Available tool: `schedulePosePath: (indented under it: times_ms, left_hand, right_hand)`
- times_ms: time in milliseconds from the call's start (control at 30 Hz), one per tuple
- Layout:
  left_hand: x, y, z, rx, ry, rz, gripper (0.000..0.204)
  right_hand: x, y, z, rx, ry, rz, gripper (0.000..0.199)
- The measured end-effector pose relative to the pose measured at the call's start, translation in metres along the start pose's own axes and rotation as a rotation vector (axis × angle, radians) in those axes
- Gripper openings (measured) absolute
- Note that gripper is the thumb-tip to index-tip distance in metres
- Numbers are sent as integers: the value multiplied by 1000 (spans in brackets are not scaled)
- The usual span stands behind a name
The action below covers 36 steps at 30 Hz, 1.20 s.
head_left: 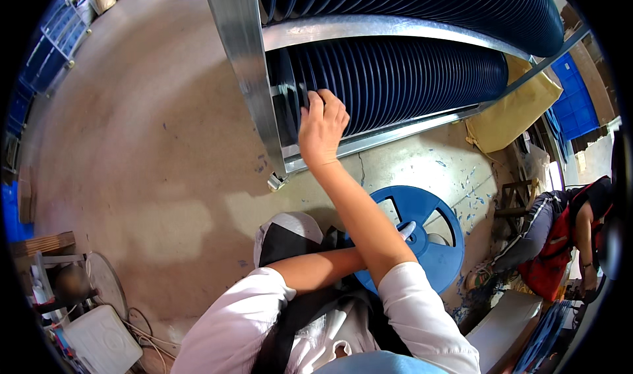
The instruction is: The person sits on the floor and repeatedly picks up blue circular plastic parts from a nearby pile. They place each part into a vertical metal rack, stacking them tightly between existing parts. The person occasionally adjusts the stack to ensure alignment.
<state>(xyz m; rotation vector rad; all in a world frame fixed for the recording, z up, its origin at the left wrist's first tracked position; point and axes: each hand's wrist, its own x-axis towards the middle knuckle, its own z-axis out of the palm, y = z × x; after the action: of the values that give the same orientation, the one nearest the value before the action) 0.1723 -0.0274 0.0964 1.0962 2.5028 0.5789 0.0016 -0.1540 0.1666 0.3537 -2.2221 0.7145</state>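
Observation:
My right arm crosses over my left and reaches up to a metal rack. At the left end of its lower row, my right hand (323,125) has its fingers curled on the edge of a dark blue disc (304,90). Many similar discs stand on edge in that row (409,77). Below, my left hand is mostly hidden behind my right forearm. One pale fingertip (407,231) of it shows at the hub of a blue spoked reel flange (443,263), which it appears to hold beside my knee.
The rack's metal post (244,64) rises left of my right hand. Another person (567,229) works at the right, near a wooden stool (515,196). Blue scraps litter the floor. A blue cart (62,28) stands far left; a white container (102,338) sits lower left.

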Motion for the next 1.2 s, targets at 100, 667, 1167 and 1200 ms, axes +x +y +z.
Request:
schedulePosePath:
  times_ms: [100,667,1167,1200]
  left_hand:
    - [4,2,1,-23,-75,11,78]
    - [2,-8,-79,-324,-116,-250,96]
    - [-110,9,-139,-1696,786,-173,94]
    - [-120,2,-120,-1780,832,-117,92]
  right_hand:
    - [-12,20,0,-34,-10,-134,55]
    - [-22,130,-324,-396,-151,121,28]
    - [-89,136,-210,843,-341,817,25]
    - [-89,125,-201,878,-396,771,25]
